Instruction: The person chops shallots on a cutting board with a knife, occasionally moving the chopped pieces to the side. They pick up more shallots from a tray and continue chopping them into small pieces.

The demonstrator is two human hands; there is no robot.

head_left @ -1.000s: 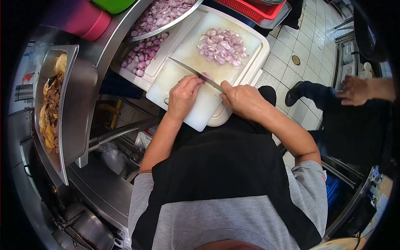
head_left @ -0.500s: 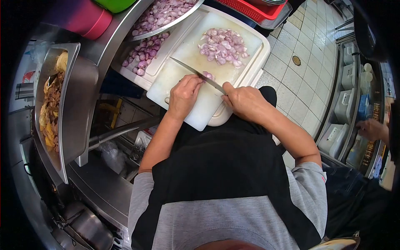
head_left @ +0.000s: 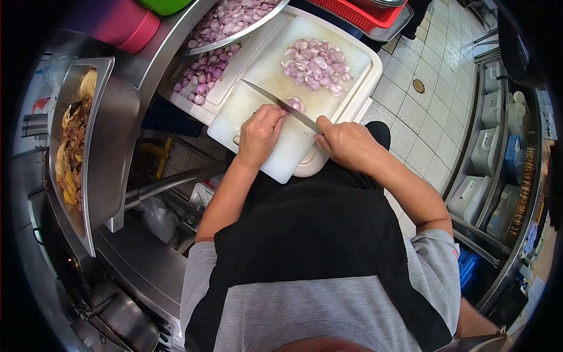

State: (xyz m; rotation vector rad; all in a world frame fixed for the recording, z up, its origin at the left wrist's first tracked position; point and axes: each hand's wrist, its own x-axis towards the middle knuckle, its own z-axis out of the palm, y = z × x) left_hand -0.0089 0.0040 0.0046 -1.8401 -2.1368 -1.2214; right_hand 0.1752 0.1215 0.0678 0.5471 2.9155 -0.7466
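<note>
My right hand [head_left: 350, 145] is wrapped around the handle of a long kitchen knife [head_left: 271, 99], whose blade slants to the upper left across the white cutting board [head_left: 275, 161]. Bent fingers of my left hand [head_left: 259, 134] press together against the near side of the blade, on a shallot that is mostly hidden by the fingertips. A few fresh slices [head_left: 295, 104] lie just beyond the blade. Farther up the board is a loose pile of sliced shallots [head_left: 316, 63]. Whole peeled shallots [head_left: 204, 76] fill the tub's left part.
A large metal bowl [head_left: 258, 24] of shallots overhangs the tub [head_left: 370, 79] under the board. On the left, a deep steel pan [head_left: 111, 135] of cooked food stands by the counter. A red basket [head_left: 358, 13] is at the top; storage containers [head_left: 472, 193] line the right.
The other person's hand at the right edge has left that spot, and a bare arm now shows at the lower right. My hands and the knife have hardly moved.
</note>
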